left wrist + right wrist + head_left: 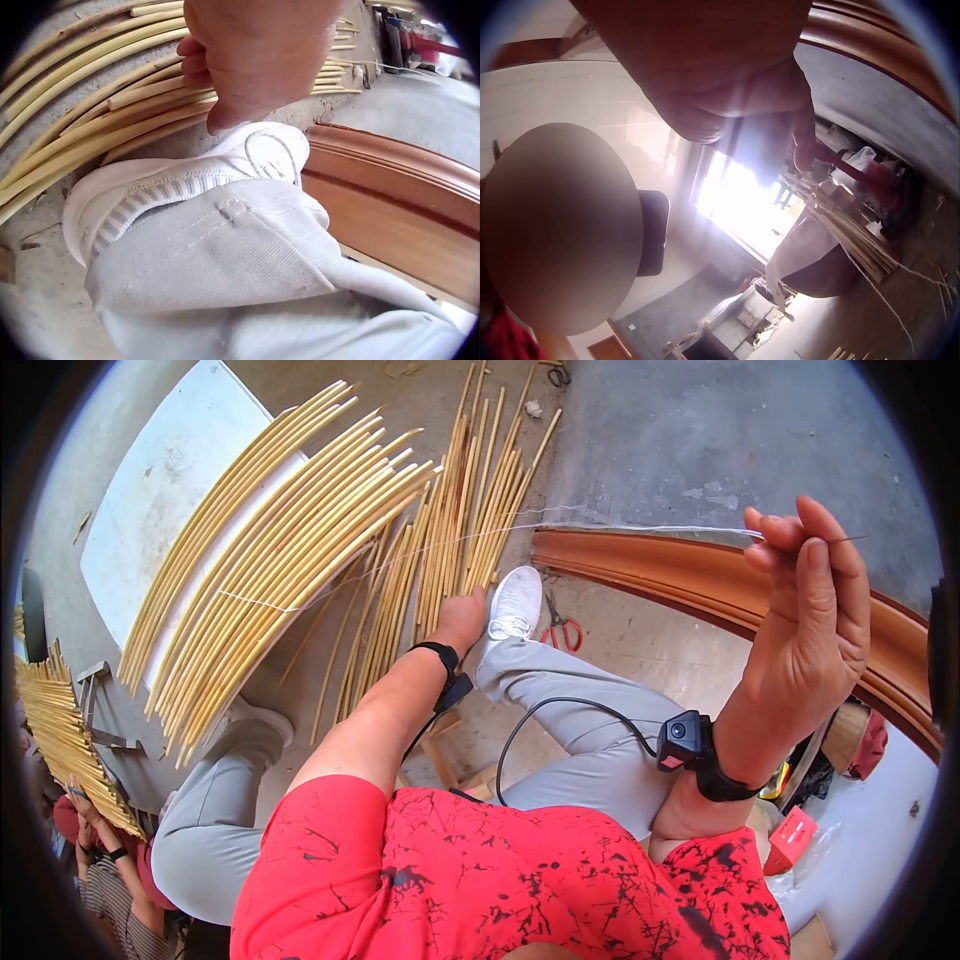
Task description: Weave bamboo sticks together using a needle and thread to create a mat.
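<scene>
Raised at the right of the head view, my right hand (815,610) pinches a thin dark needle (850,539) between thumb and fingers. White thread (660,528) runs from it leftward to a curved row of pale sticks (290,550), crossing their lower part. My left hand (462,622) is low, at the near ends of loose sticks (455,540), beside the white shoe (516,603). In the left wrist view, that hand (259,56) has bent fingers over sticks (135,124); whether it grips any is hidden.
A white board (170,490) lies under the stick row. Red-handled scissors (562,628) lie by the shoe. Brown moulding (680,575) crosses the right side. Another person's hands (90,820) are at a stick bundle (70,730) on the lower left.
</scene>
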Demonstrator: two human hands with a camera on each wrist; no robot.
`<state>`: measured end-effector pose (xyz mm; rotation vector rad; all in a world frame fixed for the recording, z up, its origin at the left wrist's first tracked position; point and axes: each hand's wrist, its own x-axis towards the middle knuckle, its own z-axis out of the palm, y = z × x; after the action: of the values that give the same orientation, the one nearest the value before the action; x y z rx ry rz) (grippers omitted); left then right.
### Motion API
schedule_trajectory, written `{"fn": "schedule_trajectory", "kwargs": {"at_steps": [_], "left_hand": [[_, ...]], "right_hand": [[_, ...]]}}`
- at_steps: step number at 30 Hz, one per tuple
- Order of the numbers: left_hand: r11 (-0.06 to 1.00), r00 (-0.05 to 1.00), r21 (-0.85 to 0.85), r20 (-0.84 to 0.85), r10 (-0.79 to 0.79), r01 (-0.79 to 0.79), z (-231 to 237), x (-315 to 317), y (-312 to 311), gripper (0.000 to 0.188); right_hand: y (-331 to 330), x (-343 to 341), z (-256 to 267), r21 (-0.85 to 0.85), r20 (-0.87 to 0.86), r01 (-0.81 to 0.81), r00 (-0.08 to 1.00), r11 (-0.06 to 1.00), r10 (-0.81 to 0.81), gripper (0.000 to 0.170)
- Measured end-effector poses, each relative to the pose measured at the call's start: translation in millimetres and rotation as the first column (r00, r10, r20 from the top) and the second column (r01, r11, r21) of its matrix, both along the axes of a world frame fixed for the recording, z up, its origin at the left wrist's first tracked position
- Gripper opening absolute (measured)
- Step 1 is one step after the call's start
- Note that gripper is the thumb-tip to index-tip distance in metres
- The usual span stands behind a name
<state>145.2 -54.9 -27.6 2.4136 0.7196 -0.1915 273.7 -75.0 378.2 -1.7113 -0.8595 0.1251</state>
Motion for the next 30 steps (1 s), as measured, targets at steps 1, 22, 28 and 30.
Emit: {"fn": "schedule_trajectory", "kwargs": {"at_steps": [1,22,28,30], "left_hand": [[1.0,0.999,0.002,-0.02,-0.026,0.027,1.6,2.1,-1.9,0.008],[0.999,0.986,0.052,-0.168,0.017,-0.008,-3.6,2.5,-0.6,0.008],[1.0,0.98,-0.018,-0.201,-0.014,0.01,-8.7,3.8,4.4,0.011],[1.0,0.98,-0.004,-0.198,-0.03,0.029,-5.6,4.8,8.0,0.013]], "right_hand": [[-1.6,1.6,-0.2,0.006,-0.005,0.004,1.0,1.0,-0.004,0.025],[-10.2,2.5,1.6,0.155,-0.067,0.011,0.998,0.988,-0.001,0.026],[-7.5,2.9,0.7,0.127,-0.093,0.035,0.995,0.991,-0.023,0.026],[-5.6,3.8,0.5,0.125,-0.101,0.032,0.995,0.992,-0.019,0.026]]}}
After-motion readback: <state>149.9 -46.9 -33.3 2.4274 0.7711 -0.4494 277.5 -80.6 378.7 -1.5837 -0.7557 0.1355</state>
